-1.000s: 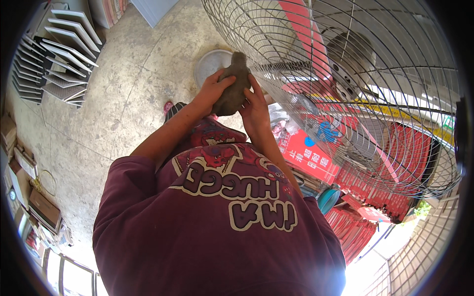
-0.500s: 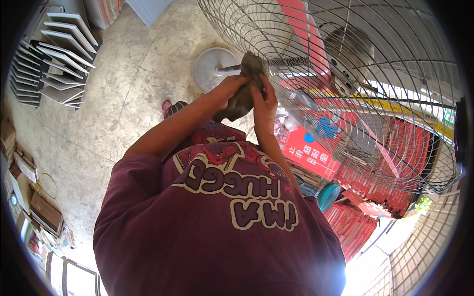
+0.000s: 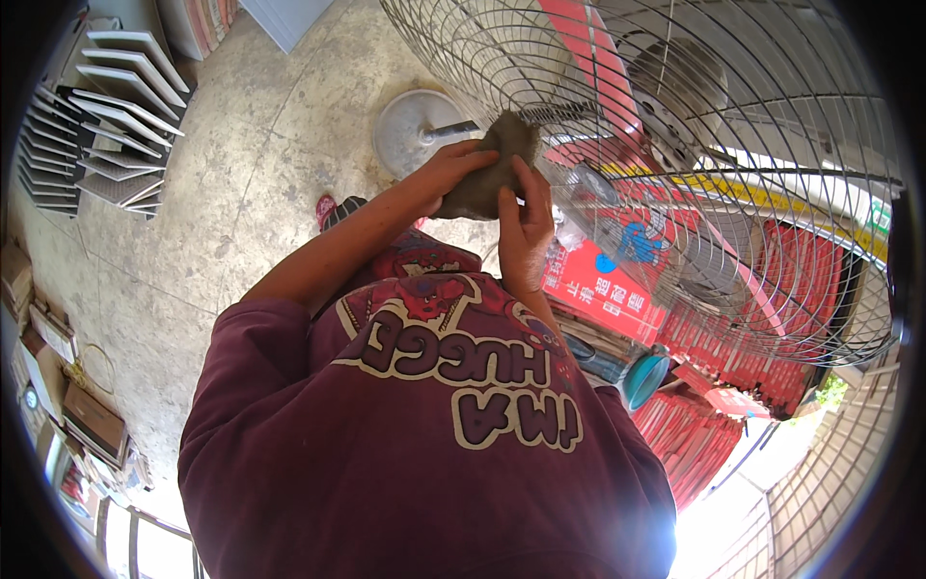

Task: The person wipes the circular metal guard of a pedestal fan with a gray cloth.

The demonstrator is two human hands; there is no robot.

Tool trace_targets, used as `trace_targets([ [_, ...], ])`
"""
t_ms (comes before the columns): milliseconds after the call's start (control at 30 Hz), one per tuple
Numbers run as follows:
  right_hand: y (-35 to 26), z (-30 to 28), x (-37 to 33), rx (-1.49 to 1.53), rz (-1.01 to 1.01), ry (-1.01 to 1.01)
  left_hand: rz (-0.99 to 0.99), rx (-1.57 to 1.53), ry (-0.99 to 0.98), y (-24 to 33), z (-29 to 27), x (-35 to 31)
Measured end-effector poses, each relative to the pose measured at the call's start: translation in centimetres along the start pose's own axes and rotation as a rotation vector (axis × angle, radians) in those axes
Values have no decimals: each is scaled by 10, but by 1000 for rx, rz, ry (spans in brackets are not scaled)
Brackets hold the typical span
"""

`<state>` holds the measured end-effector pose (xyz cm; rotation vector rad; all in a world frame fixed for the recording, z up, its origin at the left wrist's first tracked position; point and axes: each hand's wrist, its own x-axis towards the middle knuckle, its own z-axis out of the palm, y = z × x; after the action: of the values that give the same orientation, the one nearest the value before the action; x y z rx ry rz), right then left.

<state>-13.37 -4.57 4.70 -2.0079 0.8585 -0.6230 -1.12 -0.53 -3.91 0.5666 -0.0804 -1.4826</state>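
Observation:
A grey-brown cloth [image 3: 482, 190], crumpled and dark, is bunched between my two hands at the near edge of the large fan's wire guard [image 3: 516, 89]. My left hand [image 3: 455, 174] grips the cloth's left side, fingers reaching over its top. From the right, my right hand [image 3: 526, 224] pinches the cloth, its thumb and fingers bent against it. The cloth's upper tip lies against or just in front of the wires; I cannot tell which. Behind the guard shows a red fan blade [image 3: 606, 82].
The fan's round metal base [image 3: 394, 145] stands on the concrete floor [image 3: 280, 145]. At the far left is a rack of tile samples [image 3: 125, 116]. Stacked red boxes [image 3: 690, 449] and a teal basin [image 3: 644, 383] are on the right. Framed boards [image 3: 94, 415] lean at the lower left.
Both hands have shifted slightly right with the cloth. The cloth has been refolded into a pointed shape, its tip now nearer the wire guard, and my right hand has turned and lowered a little.

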Motion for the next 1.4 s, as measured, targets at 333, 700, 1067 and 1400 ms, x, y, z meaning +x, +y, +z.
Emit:
trace_targets([
  [333, 9, -15, -19, 240, 355, 31, -109, 169, -69, -18, -1, -1],
  [700, -11, -20, -18, -26, -75, 258, 105, 365, -175, -4, 28, 6],
  [1067, -3, -23, -26, 316, 260, 203, -13, 347, -87, -19, 17, 0],
  [1400, -13, -29, -20, 375, 223, 253, 63, 429, -128, -8, 32, 7],
])
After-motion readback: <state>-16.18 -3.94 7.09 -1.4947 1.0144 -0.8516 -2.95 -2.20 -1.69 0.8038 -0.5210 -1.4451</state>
